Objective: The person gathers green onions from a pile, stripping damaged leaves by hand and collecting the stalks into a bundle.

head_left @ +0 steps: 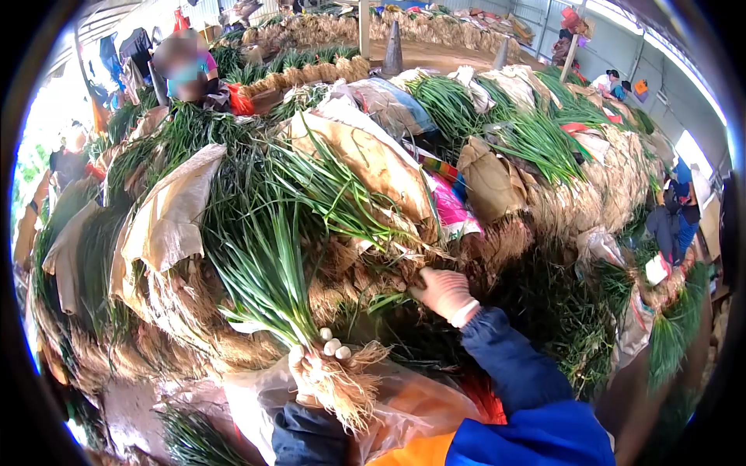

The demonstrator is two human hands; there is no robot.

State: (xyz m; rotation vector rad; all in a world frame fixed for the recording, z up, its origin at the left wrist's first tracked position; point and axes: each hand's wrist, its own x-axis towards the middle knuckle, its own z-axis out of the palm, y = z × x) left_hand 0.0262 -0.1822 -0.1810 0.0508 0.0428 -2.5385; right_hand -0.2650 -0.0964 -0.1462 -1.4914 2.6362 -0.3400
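Note:
My left hand, mostly hidden behind roots, is wrapped round a bunch of green onions close to my body. The long green leaves point up and away, several round white bulb ends show at the base, and pale stringy roots hang below. My right hand, in a light pinkish glove, reaches forward to the root side of the heap. Its fingers are drawn together at the heap's edge, beside a few loose green leaves; what lies between them is hidden.
Long heaps of green onions with roots outward surround me, partly covered by sacks and brown paper. Clear plastic sheeting covers my lap. Another person is across the heap; one more sits at right. Dark cones stand behind.

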